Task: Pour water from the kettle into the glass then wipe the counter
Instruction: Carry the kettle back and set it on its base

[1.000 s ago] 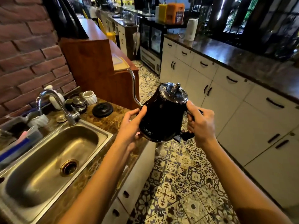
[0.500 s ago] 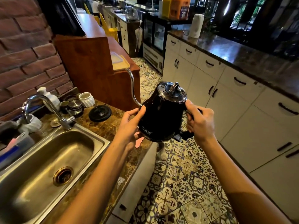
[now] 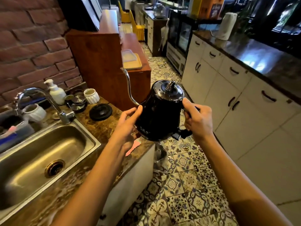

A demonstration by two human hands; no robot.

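A black gooseneck kettle (image 3: 160,115) with a chrome-rimmed lid hangs in the air just past the right end of the brown marble counter (image 3: 101,128). My right hand (image 3: 197,122) grips its handle. My left hand (image 3: 128,123) is pressed flat against the kettle's left side, below the thin spout. The kettle's round black base (image 3: 100,111) lies on the counter behind my left hand. A pink cloth (image 3: 132,146) peeks out under my left wrist at the counter's edge. No drinking glass is plainly in view.
A steel sink (image 3: 48,154) with a chrome tap (image 3: 53,105) fills the counter's left. Behind it stand a soap pump (image 3: 56,92), white ribbed cups (image 3: 91,95) and metal lids. White cabinets (image 3: 241,101) with a dark top line the right; patterned floor tiles lie between.
The view has swung slightly right and up, showing more of the counter's back. The kettle stays held in both hands, shifted a little toward the counter.
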